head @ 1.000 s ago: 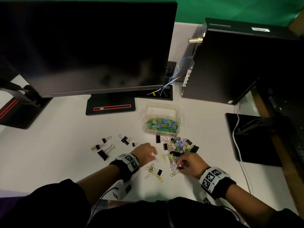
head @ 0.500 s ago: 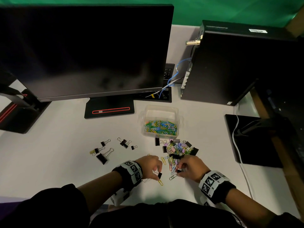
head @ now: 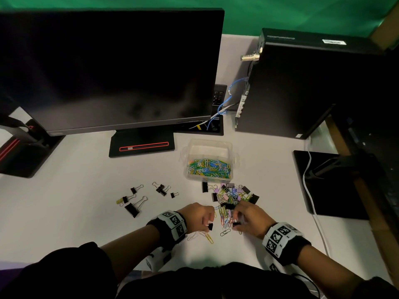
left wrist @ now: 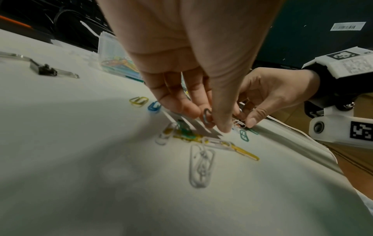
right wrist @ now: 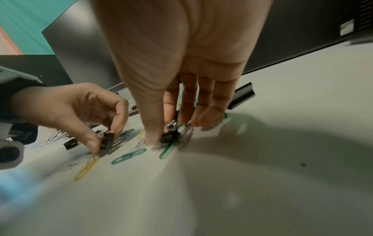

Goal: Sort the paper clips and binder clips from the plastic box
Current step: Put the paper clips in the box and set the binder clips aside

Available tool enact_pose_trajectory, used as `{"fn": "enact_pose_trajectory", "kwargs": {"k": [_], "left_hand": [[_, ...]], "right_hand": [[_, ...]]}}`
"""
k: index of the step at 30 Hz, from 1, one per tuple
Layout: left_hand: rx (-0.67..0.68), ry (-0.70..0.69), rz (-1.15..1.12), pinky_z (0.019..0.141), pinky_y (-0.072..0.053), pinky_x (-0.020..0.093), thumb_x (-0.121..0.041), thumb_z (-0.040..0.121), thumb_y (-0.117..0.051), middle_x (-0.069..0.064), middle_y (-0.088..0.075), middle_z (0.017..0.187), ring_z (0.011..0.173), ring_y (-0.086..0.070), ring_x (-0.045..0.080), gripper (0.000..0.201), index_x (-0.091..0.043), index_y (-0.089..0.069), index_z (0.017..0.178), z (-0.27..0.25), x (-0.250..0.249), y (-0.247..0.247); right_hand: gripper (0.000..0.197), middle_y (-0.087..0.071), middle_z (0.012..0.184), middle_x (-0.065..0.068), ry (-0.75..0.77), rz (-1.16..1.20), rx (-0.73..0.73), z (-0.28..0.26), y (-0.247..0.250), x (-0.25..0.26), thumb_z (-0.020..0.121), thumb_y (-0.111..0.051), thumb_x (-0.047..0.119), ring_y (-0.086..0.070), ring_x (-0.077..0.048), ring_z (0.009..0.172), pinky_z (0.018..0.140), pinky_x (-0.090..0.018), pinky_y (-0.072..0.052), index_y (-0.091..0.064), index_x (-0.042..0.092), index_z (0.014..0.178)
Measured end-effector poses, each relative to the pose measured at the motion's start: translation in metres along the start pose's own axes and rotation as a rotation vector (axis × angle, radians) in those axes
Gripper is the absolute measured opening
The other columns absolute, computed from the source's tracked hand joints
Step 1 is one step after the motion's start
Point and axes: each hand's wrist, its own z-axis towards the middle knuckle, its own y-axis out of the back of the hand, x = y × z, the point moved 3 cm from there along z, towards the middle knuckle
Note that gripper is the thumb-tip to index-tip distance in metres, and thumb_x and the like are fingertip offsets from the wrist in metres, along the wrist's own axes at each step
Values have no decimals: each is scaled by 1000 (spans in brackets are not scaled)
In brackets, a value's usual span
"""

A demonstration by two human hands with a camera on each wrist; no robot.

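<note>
The clear plastic box holds several coloured paper clips. In front of it lies a mixed pile of paper and binder clips. My left hand pinches a small black binder clip just above loose paper clips; the right wrist view shows that clip between thumb and forefinger. My right hand pinches another small black binder clip at the pile's near edge, and its thumb and fingers close on the same clip in the right wrist view.
Several black binder clips lie apart on the white table, left of the pile. A monitor stand and a black computer case rise behind. A black pad with a white cable lies to the right.
My left hand drew back from beside the pile to the loose paper clips near me and picked a small black binder clip out of them. My right hand stayed at the pile's near edge.
</note>
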Motion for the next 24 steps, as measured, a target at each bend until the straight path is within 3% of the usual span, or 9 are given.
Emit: {"fn": "enact_pose_trajectory", "kwargs": {"k": [2, 4, 6, 11, 17, 19, 24], "left_hand": [[6, 8, 19, 80, -42, 26, -17, 85, -64, 15, -67, 105, 95, -61, 29, 32, -7, -56, 114, 1, 0, 2], [-11, 21, 41, 78, -40, 24, -21, 86, -62, 14, -68, 102, 96, -60, 27, 31, -11, -57, 115, 2, 2, 5], [-49, 43, 50, 77, -37, 23, -22, 87, -60, 12, -68, 100, 96, -60, 25, 29, -12, -58, 115, 1, 6, 11], [-165, 127, 43, 81, -43, 28, -23, 87, -59, 8, -67, 102, 86, -54, 17, 26, -14, -59, 111, -6, 24, 26], [-239, 191, 41, 77, -43, 26, -23, 86, -59, 6, -68, 98, 79, -50, 13, 24, -15, -58, 109, -17, 48, 33], [-236, 194, 46, 73, -39, 22, -23, 87, -59, 7, -68, 99, 78, -50, 12, 25, -14, -57, 109, -21, 54, 33], [-253, 220, 80, 72, -34, 21, -26, 86, -60, 4, -61, 94, 79, -47, 11, 29, -14, -55, 111, -29, 66, 33]], "right_hand": [[33, -51, 91, 6, -21, -2, -20, 1, -2, 0, 75, -71, 25, -46, -8, 77, 61, -5, -29, -58, 17, 105], [38, -53, 88, 7, -56, 7, -38, 1, -4, 0, 75, -71, 25, -48, -8, 77, 61, -9, -32, -58, 18, 110], [36, -55, 86, 7, -84, 19, -44, 3, -4, -1, 74, -73, 25, -49, -6, 73, 62, -12, -34, -61, 18, 107], [23, -58, 80, 7, -71, 31, -21, 4, 0, -1, 74, -73, 23, -43, 8, 60, 57, -5, -32, -67, 16, 95], [26, -61, 76, 8, -90, 56, 70, 3, 5, -5, 71, -75, 21, -54, -1, 64, 63, -10, -40, -67, 17, 95], [29, -61, 74, 10, -84, 53, 85, 2, 5, -7, 69, -77, 23, -53, 3, 63, 62, -7, -39, -67, 17, 96], [21, -59, 64, 15, -69, 195, -38, -1, 9, -11, 68, -80, 20, -56, 10, 57, 59, -5, -41, -70, 20, 86]]}}
